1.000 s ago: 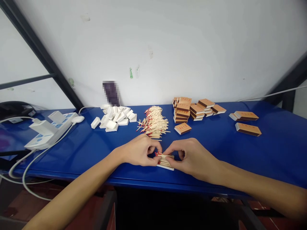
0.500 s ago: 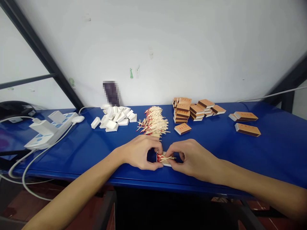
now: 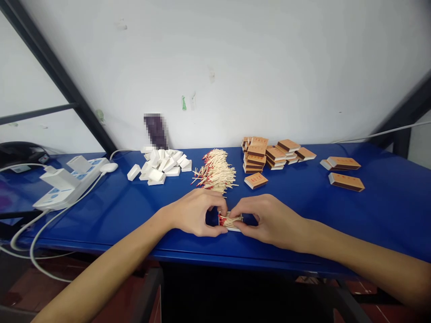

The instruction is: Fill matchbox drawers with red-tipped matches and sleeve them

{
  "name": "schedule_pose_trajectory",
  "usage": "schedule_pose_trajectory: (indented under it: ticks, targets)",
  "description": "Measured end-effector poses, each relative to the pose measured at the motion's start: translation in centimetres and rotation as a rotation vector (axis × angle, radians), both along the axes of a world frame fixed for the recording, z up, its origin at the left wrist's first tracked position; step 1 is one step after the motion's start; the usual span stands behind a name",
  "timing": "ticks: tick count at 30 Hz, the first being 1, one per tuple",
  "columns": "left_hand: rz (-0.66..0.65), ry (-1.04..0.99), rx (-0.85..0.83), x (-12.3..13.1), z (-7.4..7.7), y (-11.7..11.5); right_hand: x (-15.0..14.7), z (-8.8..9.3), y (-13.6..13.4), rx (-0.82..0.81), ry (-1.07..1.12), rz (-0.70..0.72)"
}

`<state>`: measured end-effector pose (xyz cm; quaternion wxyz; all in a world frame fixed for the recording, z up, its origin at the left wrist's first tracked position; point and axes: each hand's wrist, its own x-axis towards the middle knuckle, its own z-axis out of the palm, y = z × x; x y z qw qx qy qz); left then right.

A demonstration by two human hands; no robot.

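**A:** How were the two hands set?

**B:** Both were curled almost closed, with the fingertips drawn in against the thumbs. The left hand (image 3: 195, 215) pinched the left end of a small white cardboard tray (image 3: 232, 228). The right hand (image 3: 266, 220) pinched the tray's right end in the same way.

**A:** And where was the tray?

**B:** Directly between the two hands, resting on the glossy blue worktop (image 3: 117, 211) near its front edge. It was packed with red-tipped wooden matches (image 3: 229, 220), their red heads towards the left hand. A few sticks lay crooked across the top. I could not tell whether the fingertips pressed on the matches or only on the tray walls.

**A:** What lay around them?

**B:** Just beyond the left hand's knuckles sat a loose heap of pale matchsticks (image 3: 215, 172). Further out to the left of that hand was a pile of empty white trays (image 3: 161, 163), and well beyond it a white power strip (image 3: 63, 184) with its cables. Beyond the right hand lay a single orange-brown matchbox sleeve (image 3: 256, 180), with a stack of orange-brown sleeves (image 3: 259, 154) behind it. Well apart to the right of that hand were two closed orange-brown matchboxes (image 3: 346, 181).
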<state>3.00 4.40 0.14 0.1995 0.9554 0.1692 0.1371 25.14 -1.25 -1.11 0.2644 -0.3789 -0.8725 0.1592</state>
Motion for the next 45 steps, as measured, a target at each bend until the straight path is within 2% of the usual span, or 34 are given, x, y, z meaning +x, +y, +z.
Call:
schedule_pose_trajectory:
  ticks: [7, 16, 24, 34, 38, 45]
  targets:
    - [0.001, -0.006, 0.019, -0.08, -0.13, 0.24, 0.23, -0.05, 0.29, -0.003, -0.022, 0.075]
    - [0.033, 0.007, 0.058, -0.09, -0.09, 0.21, 0.48, -0.33, 0.41, 0.098, -0.018, 0.086]
    - [0.009, 0.013, 0.035, -0.09, 0.04, 0.13, 0.50, -0.42, 0.47, 0.089, -0.054, 0.166]
    - [0.003, 0.018, 0.026, -0.15, -0.09, 0.27, 0.49, -0.58, 0.32, 0.118, -0.044, 0.172]
    - [0.034, 0.001, 0.043, -0.09, 0.00, 0.21, 0.40, -0.54, 0.41, 0.183, -0.026, 0.180]
    - [0.043, 0.014, 0.093, 0.01, 0.05, 0.23, 0.50, -0.31, 0.82, 0.358, 0.178, 0.112]
